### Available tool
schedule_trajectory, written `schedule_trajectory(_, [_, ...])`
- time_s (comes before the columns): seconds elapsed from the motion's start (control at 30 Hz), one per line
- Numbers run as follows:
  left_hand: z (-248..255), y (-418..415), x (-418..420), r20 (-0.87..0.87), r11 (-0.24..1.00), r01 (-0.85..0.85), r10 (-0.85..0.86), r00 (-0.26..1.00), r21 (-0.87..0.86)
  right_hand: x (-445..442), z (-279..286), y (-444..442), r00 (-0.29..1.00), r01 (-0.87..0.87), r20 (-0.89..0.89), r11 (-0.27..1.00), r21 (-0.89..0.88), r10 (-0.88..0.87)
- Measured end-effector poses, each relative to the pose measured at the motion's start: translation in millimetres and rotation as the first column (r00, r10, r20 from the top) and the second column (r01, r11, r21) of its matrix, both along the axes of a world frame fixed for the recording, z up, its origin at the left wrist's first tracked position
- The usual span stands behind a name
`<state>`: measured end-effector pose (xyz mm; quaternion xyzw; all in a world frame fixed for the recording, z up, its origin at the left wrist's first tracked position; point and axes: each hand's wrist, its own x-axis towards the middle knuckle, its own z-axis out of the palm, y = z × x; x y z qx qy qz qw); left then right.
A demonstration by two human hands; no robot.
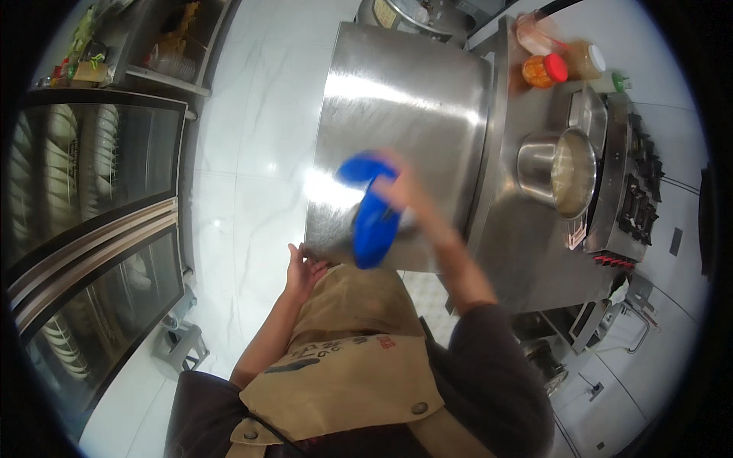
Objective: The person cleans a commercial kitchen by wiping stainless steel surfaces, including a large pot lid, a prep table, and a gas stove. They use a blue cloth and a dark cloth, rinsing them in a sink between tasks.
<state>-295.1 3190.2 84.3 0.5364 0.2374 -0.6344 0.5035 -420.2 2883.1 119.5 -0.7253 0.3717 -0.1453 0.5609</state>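
Straight ahead of me is a stainless steel worktop [412,131] with bright streaks of reflected light. My right hand [395,182], blurred, grips a blue cloth [377,229] over the near part of this surface. One lobe of the cloth spreads to the left of the fingers and a longer one hangs towards me. My left hand [302,270] is at the worktop's near left corner, fingers spread, with nothing seen in it. Its fingertips are close to the edge; whether they touch it I cannot tell.
To the right, a steel counter [504,229] bears a steel pot [538,163], a red-lidded jar [541,71] and a gas stove [618,194]. Glass-door cabinets [97,166] with stacked crockery line the left, beyond the tiled floor [252,114]. A grey stool [180,346] stands lower left.
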Motion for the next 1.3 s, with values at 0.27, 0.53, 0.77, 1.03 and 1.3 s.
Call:
schedule_trajectory(0.27, [-14.6,1.7,1.6,0.021,0.998,0.056,-0.056,0.998,0.005,8.1,-76.9,-204.2,0.758,0.145,-0.388,0.715,-0.684,-0.525])
schedule_trajectory(0.53, [-6.2,-0.6,9.7,-0.062,0.999,0.001,-0.004,0.998,-0.053,23.4,-58.8,165.4,0.941,-0.318,-0.267,0.806,-0.5,0.206])
schedule_trajectory(0.77, [-12.9,13.6,21.0,0.054,0.936,0.351,-0.35,0.935,0.003,-142.0,-40.4,187.0,0.849,-0.034,-0.462,0.845,-0.533,-0.257])
schedule_trajectory(1.03, [-4.0,2.9,19.3,0.081,0.932,0.362,-0.362,0.929,0.021,-33.5,-66.1,178.3,0.783,0.268,-0.299,0.73,-0.629,-0.545])
schedule_trajectory(1.3, [6.3,-3.1,16.2,0.084,0.973,0.227,-0.223,0.971,-0.033,77.7,-65.0,181.6,0.966,-0.258,-0.118,0.831,-0.492,0.23])
